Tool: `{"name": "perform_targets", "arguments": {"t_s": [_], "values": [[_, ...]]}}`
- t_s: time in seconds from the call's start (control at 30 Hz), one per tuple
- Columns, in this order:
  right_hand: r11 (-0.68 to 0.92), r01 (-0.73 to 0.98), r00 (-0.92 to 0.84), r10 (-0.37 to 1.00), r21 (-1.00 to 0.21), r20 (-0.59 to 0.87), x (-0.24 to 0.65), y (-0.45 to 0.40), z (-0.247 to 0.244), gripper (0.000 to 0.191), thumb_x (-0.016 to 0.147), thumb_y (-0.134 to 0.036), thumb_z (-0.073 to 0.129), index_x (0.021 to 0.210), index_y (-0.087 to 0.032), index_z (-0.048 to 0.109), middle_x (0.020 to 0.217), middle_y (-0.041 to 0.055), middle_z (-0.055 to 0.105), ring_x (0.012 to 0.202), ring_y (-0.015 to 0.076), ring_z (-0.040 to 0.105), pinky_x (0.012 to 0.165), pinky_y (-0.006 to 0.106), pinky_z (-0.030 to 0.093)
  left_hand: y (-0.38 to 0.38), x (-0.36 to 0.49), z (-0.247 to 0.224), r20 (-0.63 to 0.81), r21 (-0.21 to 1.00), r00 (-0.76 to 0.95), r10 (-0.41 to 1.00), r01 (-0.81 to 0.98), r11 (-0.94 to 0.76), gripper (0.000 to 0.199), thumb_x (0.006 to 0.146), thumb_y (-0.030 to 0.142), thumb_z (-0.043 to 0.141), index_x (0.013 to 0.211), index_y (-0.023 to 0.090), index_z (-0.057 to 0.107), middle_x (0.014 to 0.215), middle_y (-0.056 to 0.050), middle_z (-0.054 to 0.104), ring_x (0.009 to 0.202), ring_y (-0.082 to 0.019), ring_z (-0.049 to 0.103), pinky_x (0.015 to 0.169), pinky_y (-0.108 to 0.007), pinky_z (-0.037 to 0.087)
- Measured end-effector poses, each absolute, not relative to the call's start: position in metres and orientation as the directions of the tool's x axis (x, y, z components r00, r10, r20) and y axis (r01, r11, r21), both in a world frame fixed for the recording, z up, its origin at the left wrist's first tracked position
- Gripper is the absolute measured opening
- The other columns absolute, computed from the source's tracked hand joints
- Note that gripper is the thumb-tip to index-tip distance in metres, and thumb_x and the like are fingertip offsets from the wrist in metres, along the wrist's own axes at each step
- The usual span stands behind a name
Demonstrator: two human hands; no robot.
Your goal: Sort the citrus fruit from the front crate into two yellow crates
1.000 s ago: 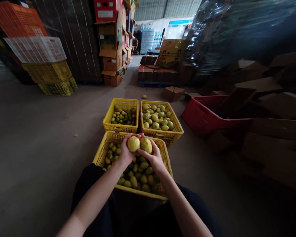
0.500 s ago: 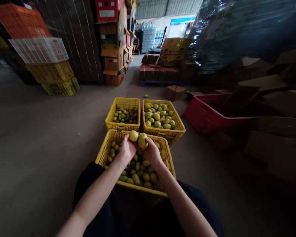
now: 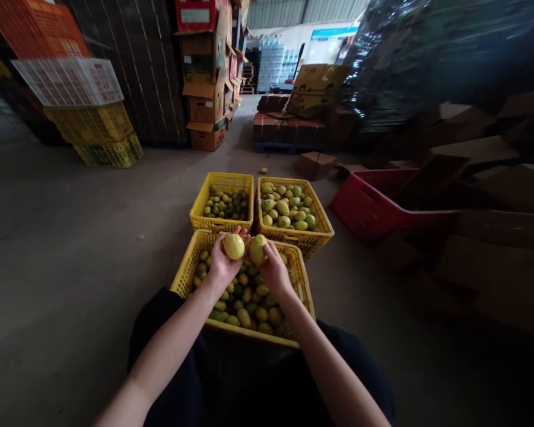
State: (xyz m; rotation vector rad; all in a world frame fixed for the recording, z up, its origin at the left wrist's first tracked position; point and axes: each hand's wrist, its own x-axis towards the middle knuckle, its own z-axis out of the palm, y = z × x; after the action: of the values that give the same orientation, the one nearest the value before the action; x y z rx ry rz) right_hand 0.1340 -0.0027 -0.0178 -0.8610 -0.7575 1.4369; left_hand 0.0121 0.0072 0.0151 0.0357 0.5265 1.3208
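Note:
In my left hand (image 3: 225, 258) rests a pale yellow lemon (image 3: 234, 247), lying across the palm with the fingers partly stretched behind it. A second, greener lemon (image 3: 257, 249) is gripped by my right hand (image 3: 273, 265), thumb and fingers round its side. Both hands are close together over the near yellow crate (image 3: 188, 268), which holds many green and yellow lemons (image 3: 244, 318). My wrists and forearms cover part of this crate's contents.
Beyond the near crate stand a yellow crate (image 3: 198, 207) of smaller fruit and another yellow crate (image 3: 321, 220) of larger, paler fruit. A red bin (image 3: 365, 207) and cardboard pieces lie to the right. Stacked crates (image 3: 91, 124) stand at the far left. One fruit (image 3: 264, 170) lies on the floor.
My left hand has turned and drawn slightly left and back, so its lemon now sits in the palm, farther from the other. My right hand keeps its lemon almost in place.

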Motion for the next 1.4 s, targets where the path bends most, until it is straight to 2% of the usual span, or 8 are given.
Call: {"name": "perform_targets", "arguments": {"t_s": [0.1, 0.17, 0.3, 0.5, 0.7, 0.87, 1.27, 1.4], "values": [[-0.092, -0.467, -0.034, 0.996, -0.88, -0.086, 0.122, -0.007, -0.022, 0.042, 0.07, -0.051, 0.067, 0.103, -0.028, 0.059, 0.112, -0.0001, 0.065, 0.105, 0.0223, 0.06, 0.074, 0.031, 0.053, 0.012, 0.014, 0.008, -0.369, 0.331, 0.136, 0.92, -0.906, 0.266, 0.031, 0.091, 0.027, 0.042, 0.098, 0.011, 0.069, 0.094, -0.01, 0.072, 0.085, -0.018, 0.068, 0.087, -0.029, 0.052], [-0.086, -0.496, -0.037, 0.996, -0.864, -0.078, 0.119, -0.006, -0.022, 0.043, 0.069, -0.054, 0.065, 0.102, -0.027, 0.06, 0.114, 0.0008, 0.066, 0.109, 0.0233, 0.059, 0.076, 0.031, 0.053, 0.014, 0.014, 0.007, -0.357, 0.339, 0.115, 0.927, -0.909, 0.243, 0.029, 0.092, 0.026, 0.042, 0.096, 0.013, 0.068, 0.094, -0.008, 0.072, 0.085, -0.017, 0.068, 0.088, -0.03, 0.052], [-0.056, -0.535, -0.028, 0.998, -0.843, -0.048, 0.121, -0.002, -0.014, 0.04, 0.067, -0.05, 0.068, 0.098, -0.025, 0.063, 0.107, 0.0014, 0.069, 0.105, 0.0242, 0.061, 0.076, 0.032, 0.053, 0.016, 0.014, 0.009, -0.361, 0.297, 0.017, 0.932, -0.946, 0.132, 0.025, 0.094, 0.031, 0.045, 0.093, 0.02, 0.067, 0.097, -0.004, 0.071, 0.087, -0.018, 0.067, 0.09, -0.034, 0.052], [-0.016, -0.616, 0.032, 0.998, -0.787, -0.045, 0.125, 0.001, -0.005, 0.032, 0.066, -0.043, 0.072, 0.091, -0.024, 0.066, 0.088, -0.0011, 0.071, 0.092, 0.0226, 0.064, 0.071, 0.031, 0.053, 0.017, 0.015, 0.009, -0.368, 0.261, 0.067, 0.927, -0.95, 0.173, 0.029, 0.095, 0.034, 0.044, 0.096, 0.017, 0.067, 0.097, -0.006, 0.069, 0.094, -0.021, 0.066, 0.087, -0.035, 0.052], [0.05, -0.556, 0.084, 0.996, -0.83, 0.004, 0.124, 0.005, -0.004, 0.034, 0.07, -0.044, 0.071, 0.097, -0.024, 0.067, 0.095, -0.0012, 0.071, 0.095, 0.0216, 0.064, 0.072, 0.029, 0.052, 0.017, 0.02, 0.008, -0.295, 0.276, 0.087, 0.952, -0.946, 0.172, 0.038, 0.098, 0.033, 0.034, 0.093, 0.016, 0.067, 0.098, -0.008, 0.07, 0.091, -0.02, 0.066, 0.092, -0.038, 0.049], [0.091, -0.463, 0.112, 0.993, -0.882, 0.044, 0.124, 0.008, -0.004, 0.038, 0.072, -0.047, 0.07, 0.103, -0.024, 0.067, 0.101, -0.0003, 0.071, 0.095, 0.0209, 0.063, 0.075, 0.029, 0.052, 0.018, 0.02, 0.01, -0.251, 0.313, 0.089, 0.964, -0.935, 0.168, 0.037, 0.096, 0.037, 0.037, 0.107, 0.018, 0.067, 0.108, -0.008, 0.068, 0.101, -0.022, 0.064, 0.096, -0.042, 0.046], [0.086, -0.627, 0.127, 0.992, -0.774, 0.008, 0.113, 0.017, 0.006, 0.033, 0.067, -0.043, 0.072, 0.093, -0.023, 0.068, 0.089, 0.0, 0.072, 0.097, 0.0238, 0.065, 0.078, 0.033, 0.053, 0.025, 0.019, 0.018, -0.291, 0.261, 0.026, 0.956, -0.959, 0.106, 0.036, 0.095, 0.038, 0.038, 0.096, 0.017, 0.067, 0.102, -0.008, 0.071, 0.097, -0.019, 0.066, 0.096, -0.037, 0.047], [0.078, -0.611, 0.122, 0.993, -0.788, 0.003, 0.113, 0.017, 0.006, 0.033, 0.067, -0.041, 0.073, 0.094, -0.023, 0.068, 0.09, -0.0004, 0.071, 0.092, 0.022, 0.064, 0.071, 0.03, 0.052, 0.028, 0.02, 0.016, -0.273, 0.323, 0.013, 0.962, -0.941, 0.104, 0.033, 0.095, 0.033, 0.038, 0.094, 0.019, 0.067, 0.097, -0.006, 0.071, 0.095, -0.019, 0.066, 0.096, -0.037, 0.047]]}}
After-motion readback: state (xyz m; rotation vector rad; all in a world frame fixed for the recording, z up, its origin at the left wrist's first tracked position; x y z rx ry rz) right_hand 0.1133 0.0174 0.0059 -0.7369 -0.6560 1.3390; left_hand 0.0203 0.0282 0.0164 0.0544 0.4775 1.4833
